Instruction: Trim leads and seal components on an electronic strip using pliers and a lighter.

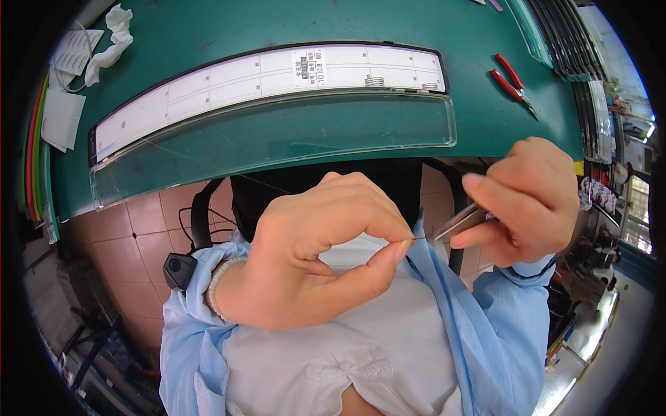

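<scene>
In front of my chest, my left hand [326, 256] is closed, thumb and forefinger pinched on a thin dark piece [419, 238] too small to make out. A fine line [263, 186] runs from the case toward this hand and passes out of sight behind it. To the right, my right hand [531, 201] is closed round metal tweezers [458, 223]. Their tips point left, close to my left fingertips. Beyond both hands lies a long flat case [222, 80] with a white marked insert and small coils at its right end. Its clear lid [291, 128] is folded open toward me.
The case rests on a green table [291, 24]. Red-handled pliers [513, 84] lie at the right. Stacked dark cases [562, 38] stand at the far right. Crumpled tissue [114, 41] and papers [64, 114] are at the left. A black chair [312, 177] is under the table edge.
</scene>
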{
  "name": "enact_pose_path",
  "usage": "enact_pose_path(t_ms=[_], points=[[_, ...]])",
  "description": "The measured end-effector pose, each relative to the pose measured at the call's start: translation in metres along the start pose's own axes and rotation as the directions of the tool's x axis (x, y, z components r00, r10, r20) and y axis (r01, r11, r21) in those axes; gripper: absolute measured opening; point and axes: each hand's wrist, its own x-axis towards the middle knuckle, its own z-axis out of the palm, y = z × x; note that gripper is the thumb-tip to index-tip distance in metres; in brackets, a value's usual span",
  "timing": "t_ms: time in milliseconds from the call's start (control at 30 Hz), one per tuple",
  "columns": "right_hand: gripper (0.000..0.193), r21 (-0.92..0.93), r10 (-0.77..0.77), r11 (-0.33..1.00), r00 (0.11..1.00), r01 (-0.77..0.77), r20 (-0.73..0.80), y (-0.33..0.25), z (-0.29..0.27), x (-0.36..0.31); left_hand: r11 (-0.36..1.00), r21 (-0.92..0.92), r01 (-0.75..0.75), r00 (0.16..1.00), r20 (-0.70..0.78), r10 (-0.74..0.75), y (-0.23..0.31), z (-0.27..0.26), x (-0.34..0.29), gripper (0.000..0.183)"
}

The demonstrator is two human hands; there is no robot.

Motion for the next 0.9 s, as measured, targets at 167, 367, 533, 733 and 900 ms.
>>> enact_pose_path(t_ms=[167, 367, 533, 733, 900], points=[[0.050, 0.011, 0.020, 1.000, 0.999, -0.020, 0.051, -0.002, -0.004, 0.004, 1.000, 0.020, -0.004, 1.000, 0.010, 0.004, 0.000, -0.002, 0.000, 0.012], [0.048, 0.006, 0.024, 1.000, 0.995, -0.025, 0.101, -0.004, 0.000, 0.006, 0.999, 0.049, -0.006, 1.000, 0.024, 0.005, -0.001, -0.002, -0.001, 0.013], [0.047, -0.008, 0.039, 0.999, 0.993, -0.039, 0.114, -0.006, 0.000, 0.006, 0.998, 0.057, -0.002, 0.999, 0.034, 0.000, 0.000, -0.002, -0.001, 0.014], [0.047, -0.007, 0.031, 0.999, 0.994, -0.031, 0.100, -0.003, 0.002, 0.005, 0.998, 0.055, -0.013, 0.999, 0.038, 0.010, -0.001, -0.002, 0.001, 0.013], [0.051, -0.025, 0.027, 0.999, 0.996, -0.025, 0.081, -0.002, -0.001, 0.008, 1.000, 0.028, 0.014, 1.000, 0.000, -0.014, 0.002, -0.001, 0.002, 0.013]])
